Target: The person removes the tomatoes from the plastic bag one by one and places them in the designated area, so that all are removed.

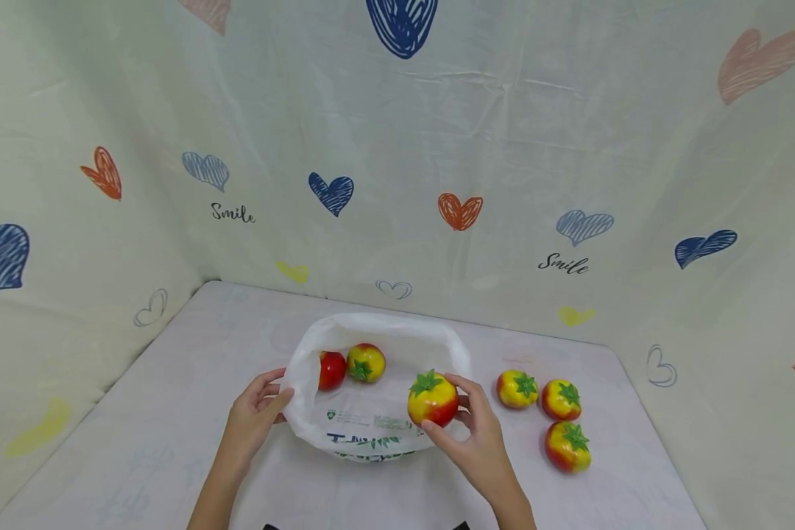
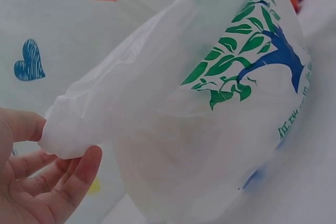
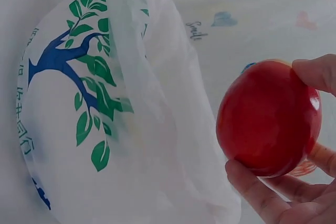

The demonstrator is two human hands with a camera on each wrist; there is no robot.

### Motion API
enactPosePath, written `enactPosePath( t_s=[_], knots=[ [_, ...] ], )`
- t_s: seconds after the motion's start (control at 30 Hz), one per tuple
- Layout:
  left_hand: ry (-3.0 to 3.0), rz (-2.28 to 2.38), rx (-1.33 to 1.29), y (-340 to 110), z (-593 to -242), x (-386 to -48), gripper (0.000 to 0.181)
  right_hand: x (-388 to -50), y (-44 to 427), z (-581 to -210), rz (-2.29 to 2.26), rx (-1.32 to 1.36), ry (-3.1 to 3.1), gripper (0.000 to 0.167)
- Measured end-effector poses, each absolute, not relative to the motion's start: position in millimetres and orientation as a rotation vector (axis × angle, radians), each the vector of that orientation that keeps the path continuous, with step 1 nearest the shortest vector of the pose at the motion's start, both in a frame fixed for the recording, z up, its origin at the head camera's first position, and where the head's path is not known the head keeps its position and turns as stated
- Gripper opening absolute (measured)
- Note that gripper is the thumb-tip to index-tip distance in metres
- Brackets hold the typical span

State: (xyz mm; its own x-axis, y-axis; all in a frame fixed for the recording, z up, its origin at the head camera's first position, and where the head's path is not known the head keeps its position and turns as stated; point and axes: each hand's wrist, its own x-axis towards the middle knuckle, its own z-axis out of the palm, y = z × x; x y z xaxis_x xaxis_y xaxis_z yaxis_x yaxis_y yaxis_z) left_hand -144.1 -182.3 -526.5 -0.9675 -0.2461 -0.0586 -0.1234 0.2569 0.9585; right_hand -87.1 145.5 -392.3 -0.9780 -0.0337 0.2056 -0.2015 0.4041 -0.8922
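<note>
A white plastic bag (image 1: 371, 322) with a green-and-blue tree print (image 2: 273, 56) stands on the table, its mouth spread wide. My left hand (image 1: 255, 416) pinches the bag's left rim between thumb and fingers. Red-and-yellow with a green leafy top, a toy tomato (image 1: 433, 401) is held in my right hand (image 1: 477, 445), over the right side of the bag's mouth. In the right wrist view, the tomato's smooth red underside (image 3: 268, 119) faces the camera, gripped by thumb and fingertips. Inside the bag lie a tomato showing red (image 1: 332, 370) and a yellower one (image 1: 366, 363).
Three more toy tomatoes lie on the table right of the bag: one yellowish (image 1: 517, 389), one behind (image 1: 561, 400) and one nearer (image 1: 567, 447). A pale cloth covers the table (image 1: 146, 442). Behind it hangs a curtain (image 1: 397, 132) printed with hearts.
</note>
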Motion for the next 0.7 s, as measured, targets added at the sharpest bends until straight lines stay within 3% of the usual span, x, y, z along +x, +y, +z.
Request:
enactPosePath(
  t_s=[0.5,0.7],
  knots=[
    [-2.411,-1.81,0.344,-182.1,-524.0,-141.9,0.058,-80.6,182.7,-404.4,1.582,0.027,-2.395,0.068],
    [-2.388,-1.833,0.217,-175.9,-494.6,-128.2,0.054,-81.4,196.3,-411.8,1.628,-0.177,-2.385,0.07]
  ],
)
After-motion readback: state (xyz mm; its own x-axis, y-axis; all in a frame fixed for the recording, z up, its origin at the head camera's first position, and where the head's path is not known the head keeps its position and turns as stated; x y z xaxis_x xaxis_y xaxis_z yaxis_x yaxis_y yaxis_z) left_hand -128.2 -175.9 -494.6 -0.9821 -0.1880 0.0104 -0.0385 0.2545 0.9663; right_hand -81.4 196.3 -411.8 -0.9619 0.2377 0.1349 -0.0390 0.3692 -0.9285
